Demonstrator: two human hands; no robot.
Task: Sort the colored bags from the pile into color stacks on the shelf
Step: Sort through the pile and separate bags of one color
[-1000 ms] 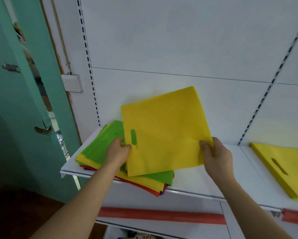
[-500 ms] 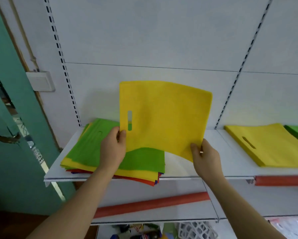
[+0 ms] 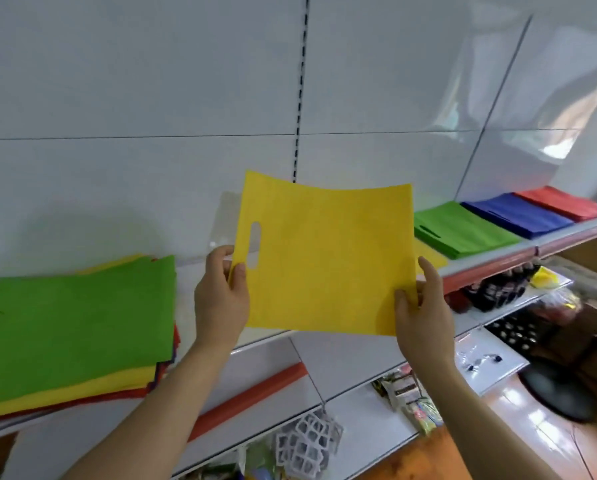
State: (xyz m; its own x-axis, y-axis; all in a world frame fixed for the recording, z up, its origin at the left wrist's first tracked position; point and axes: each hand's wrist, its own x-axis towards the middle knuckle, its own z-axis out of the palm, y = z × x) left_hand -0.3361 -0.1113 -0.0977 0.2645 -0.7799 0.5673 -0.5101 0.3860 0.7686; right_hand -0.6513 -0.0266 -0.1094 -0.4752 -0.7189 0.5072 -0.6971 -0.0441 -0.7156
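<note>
Clearly light, floppy: yellow bag point(image 3: 324, 258) sags; my left hand point(image 3: 221, 296) pinches 9 o'clock edge, right hand point(image 3: 420, 306) pinches 4 o'clock corner.

I can read no words, numbers or brand marks anywhere in front of me. The flat yellow fabric bag point(image 3: 324, 258) I hold up is plain on the face turned to me, and the small packets on the white lower shelf point(image 3: 366, 403) carry print too blurred for me to make out.
</note>
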